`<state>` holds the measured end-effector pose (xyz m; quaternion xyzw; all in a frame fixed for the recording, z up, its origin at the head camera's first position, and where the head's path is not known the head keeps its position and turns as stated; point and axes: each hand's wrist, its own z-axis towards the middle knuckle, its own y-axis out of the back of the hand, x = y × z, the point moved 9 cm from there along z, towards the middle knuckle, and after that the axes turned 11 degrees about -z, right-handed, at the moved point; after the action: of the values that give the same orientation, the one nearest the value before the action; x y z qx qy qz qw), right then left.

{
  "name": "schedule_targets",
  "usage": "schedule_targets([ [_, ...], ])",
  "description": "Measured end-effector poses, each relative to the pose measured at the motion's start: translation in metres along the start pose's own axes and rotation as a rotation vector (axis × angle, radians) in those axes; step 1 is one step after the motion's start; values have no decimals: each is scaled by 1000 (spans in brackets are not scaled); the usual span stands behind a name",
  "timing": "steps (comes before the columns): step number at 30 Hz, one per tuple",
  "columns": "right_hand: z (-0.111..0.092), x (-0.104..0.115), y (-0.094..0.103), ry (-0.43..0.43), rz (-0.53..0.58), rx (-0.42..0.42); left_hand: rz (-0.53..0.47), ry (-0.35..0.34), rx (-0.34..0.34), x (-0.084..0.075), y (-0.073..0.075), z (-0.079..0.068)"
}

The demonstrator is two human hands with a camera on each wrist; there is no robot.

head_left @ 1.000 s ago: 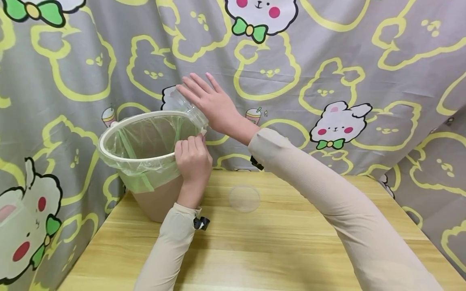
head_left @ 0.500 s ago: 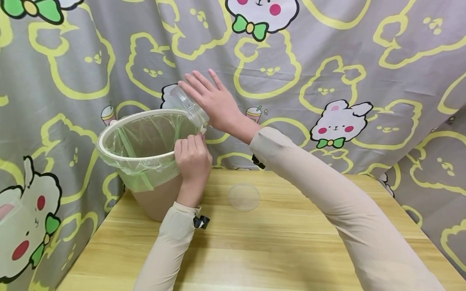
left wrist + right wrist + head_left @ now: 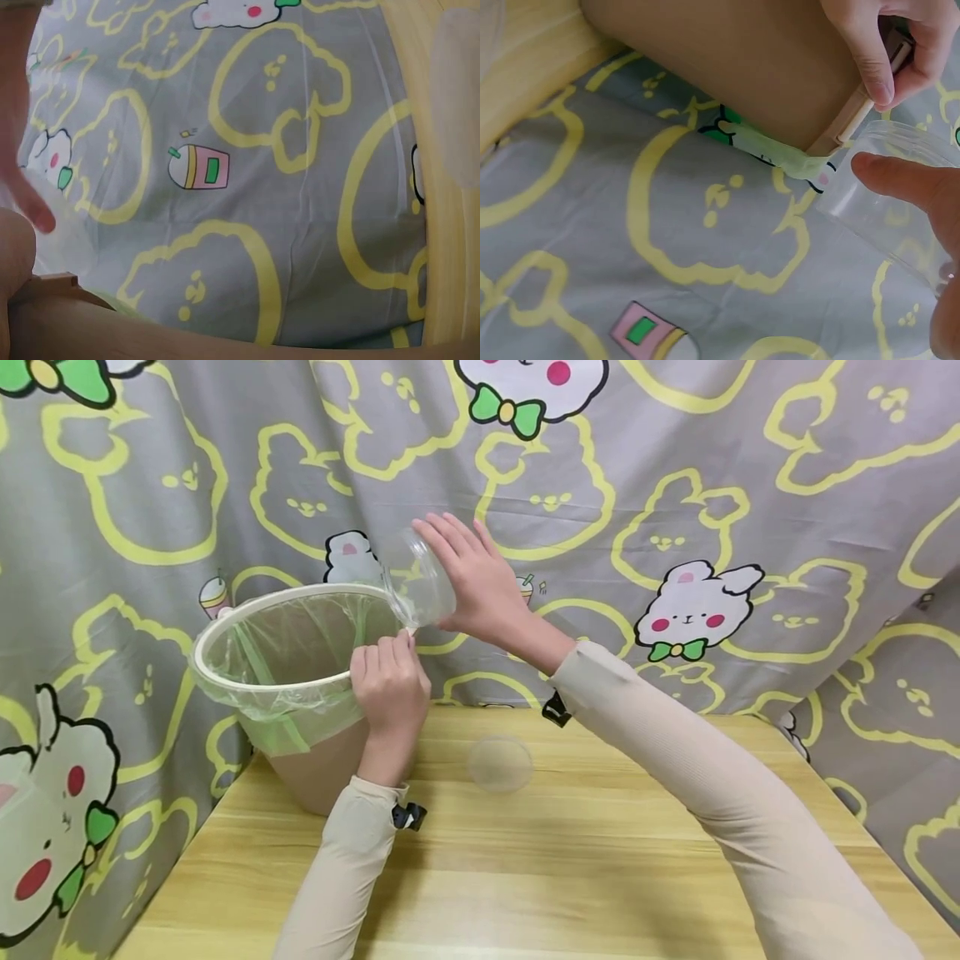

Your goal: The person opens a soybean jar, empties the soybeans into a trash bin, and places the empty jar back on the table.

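Observation:
My left hand point(image 3: 392, 689) grips the near right rim of a brown trash can point(image 3: 333, 764), fingers curled over its cream rim ring point(image 3: 258, 685). A pale green trash bag point(image 3: 285, 718) lines the can and folds down outside. Beside the rim, my right hand point(image 3: 487, 581) holds a clear plastic jar point(image 3: 420, 581) at a tilt, thumb on its near wall in the right wrist view and the other fingers mostly hidden behind it. That jar point(image 3: 885, 195) is close to the left hand's fingers. A clear round lid point(image 3: 500, 764) lies flat on the table.
The wooden table point(image 3: 562, 877) carries the trash can at its back left. A grey curtain point(image 3: 570, 535) with yellow cartoon outlines hangs behind the table and along both sides.
My right hand has shifted right with the jar, drawing it away from over the can's opening and turning it. The left hand keeps its grip on the rim.

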<state>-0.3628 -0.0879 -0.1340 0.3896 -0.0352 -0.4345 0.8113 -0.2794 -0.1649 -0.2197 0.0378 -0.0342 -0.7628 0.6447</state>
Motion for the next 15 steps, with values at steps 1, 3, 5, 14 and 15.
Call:
schedule_targets([
  [1, -5, -4, -1, -15, 26, 3, -3, 0, -2, 0, 0, 0],
  [3, -16, -13, -3, -48, 72, 8, -10, -2, -6, 0, 0, -1],
  [5, -27, -22, -5, -83, 115, 12, -16, -4, -14, -1, 0, -1],
  [14, -86, -63, -25, -252, 346, 61, -21, -7, -40, 0, -1, -3],
  [15, -95, -67, -30, -275, 373, 77, -23, -7, -42, -1, -1, -3],
])
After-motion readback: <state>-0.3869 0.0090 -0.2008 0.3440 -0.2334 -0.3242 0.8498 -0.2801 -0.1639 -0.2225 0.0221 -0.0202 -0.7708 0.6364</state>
